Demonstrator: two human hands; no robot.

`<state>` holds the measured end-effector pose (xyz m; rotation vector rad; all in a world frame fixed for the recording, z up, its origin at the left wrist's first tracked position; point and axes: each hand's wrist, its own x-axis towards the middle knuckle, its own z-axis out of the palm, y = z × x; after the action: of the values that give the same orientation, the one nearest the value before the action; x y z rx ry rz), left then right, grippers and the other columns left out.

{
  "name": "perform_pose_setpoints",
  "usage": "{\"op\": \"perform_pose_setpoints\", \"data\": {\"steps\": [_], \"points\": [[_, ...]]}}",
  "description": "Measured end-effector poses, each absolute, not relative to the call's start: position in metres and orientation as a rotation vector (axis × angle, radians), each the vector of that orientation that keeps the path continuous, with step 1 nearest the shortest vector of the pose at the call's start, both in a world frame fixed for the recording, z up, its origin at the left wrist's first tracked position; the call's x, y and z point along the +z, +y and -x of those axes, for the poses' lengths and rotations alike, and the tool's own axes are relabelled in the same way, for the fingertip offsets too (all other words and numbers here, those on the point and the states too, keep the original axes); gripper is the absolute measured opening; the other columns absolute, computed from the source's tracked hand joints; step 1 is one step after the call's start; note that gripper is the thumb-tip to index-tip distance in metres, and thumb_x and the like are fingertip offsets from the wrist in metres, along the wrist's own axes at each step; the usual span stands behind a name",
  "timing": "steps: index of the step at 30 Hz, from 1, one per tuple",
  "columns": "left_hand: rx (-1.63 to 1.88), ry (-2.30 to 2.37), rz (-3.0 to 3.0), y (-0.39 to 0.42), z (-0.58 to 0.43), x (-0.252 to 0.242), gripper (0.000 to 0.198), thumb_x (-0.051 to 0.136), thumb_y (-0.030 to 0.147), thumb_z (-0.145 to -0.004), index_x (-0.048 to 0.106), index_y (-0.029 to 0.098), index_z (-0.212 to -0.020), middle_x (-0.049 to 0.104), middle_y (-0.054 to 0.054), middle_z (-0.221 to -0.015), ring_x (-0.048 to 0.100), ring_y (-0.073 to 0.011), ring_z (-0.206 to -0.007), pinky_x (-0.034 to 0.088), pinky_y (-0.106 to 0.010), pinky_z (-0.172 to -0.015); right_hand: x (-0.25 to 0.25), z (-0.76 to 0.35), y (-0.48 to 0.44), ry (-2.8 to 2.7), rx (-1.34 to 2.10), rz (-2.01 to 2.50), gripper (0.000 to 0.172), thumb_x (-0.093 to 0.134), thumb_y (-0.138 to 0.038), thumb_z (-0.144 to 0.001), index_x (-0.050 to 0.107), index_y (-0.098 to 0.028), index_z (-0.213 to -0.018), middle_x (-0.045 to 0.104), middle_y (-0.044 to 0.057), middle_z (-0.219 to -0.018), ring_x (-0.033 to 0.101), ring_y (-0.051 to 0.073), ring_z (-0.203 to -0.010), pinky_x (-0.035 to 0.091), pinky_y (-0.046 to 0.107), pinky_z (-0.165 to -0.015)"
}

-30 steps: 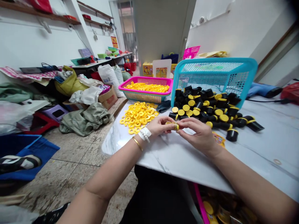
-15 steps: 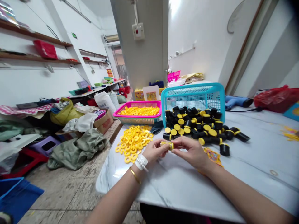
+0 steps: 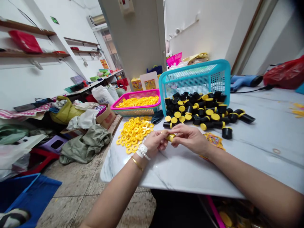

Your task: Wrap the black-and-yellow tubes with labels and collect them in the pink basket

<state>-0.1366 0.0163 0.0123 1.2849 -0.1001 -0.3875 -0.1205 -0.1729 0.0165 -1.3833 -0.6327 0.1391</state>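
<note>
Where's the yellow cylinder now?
The yellow cylinder is right of centre in the head view, held between left hand and right hand over the table.

Marbled tbl (image 3: 251, 152) — yellow rings (image 3: 135, 134), blk pcs (image 3: 227, 133), blue bskt (image 3: 227, 83) on top.

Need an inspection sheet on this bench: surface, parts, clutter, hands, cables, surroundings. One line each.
Surface: white table, grey marbled pattern.
Parts: yellow rings piled loose, more in the pink basket; black pieces with yellow caps in and before the tipped blue basket.
Clutter: dark cloth, printed packet, blue tool, red bag.
Hands: left hand and right hand both pinch a small yellow piece.
Cables: black cable lying near the blue tool; plugged state unclear.
Surroundings: crumpled green sheet and cardboard box at left; wall shelves beyond.
</note>
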Motion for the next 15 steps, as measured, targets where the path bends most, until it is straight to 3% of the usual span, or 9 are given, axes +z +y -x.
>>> {"op": "perform_pose_setpoints", "data": {"steps": [5, 10, 15], "points": [[-0.451, -0.115, -1.179, 0.0152, 0.1383, 0.016, 0.052, 0.075, 0.062, -0.07, 0.06, 0.013, -0.082, 0.055, 0.003, -0.048, 0.035, -0.0034, -0.031, 0.024, -0.017, -0.035, 0.0197, 0.1245, -0.1729, -0.577, 0.085, 1.31, 0.022, 0.086, -0.037, -0.069, 0.076, -0.019, -0.077, 0.062, 0.003, -0.091, 0.068, 0.013, -0.054, 0.064, 0.03, -0.051], [-0.461, -0.035, -1.223, 0.0112, 0.1377, 0.0135, 0.058, 0.069, 0.069, -0.07, 0.056, 0.013, -0.065, 0.051, 0.003, -0.041, 0.034, -0.0043, -0.026, 0.021, -0.018, -0.031, 0.0167, 0.1251, -0.1769, -0.733, -0.023, 1.466, 0.015, 0.08, -0.034, -0.077, 0.08, -0.025, -0.089, 0.063, 0.007, -0.104, 0.07, 0.017, -0.078, 0.066, 0.031, -0.061], [-0.526, 0.035, -1.255, 0.0078, 0.1395, 0.0127, 0.062, 0.064, 0.069, -0.076, 0.056, 0.011, -0.058, 0.053, 0.0, -0.042, 0.041, -0.005, -0.027, 0.023, -0.018, -0.03, 0.0143, 0.1267, -0.1702, -0.761, -0.076, 1.521, 0.011, 0.076, -0.032, -0.081, 0.08, -0.024, -0.088, 0.064, 0.006, -0.103, 0.068, 0.014, -0.07, 0.066, 0.033, -0.062]]}}
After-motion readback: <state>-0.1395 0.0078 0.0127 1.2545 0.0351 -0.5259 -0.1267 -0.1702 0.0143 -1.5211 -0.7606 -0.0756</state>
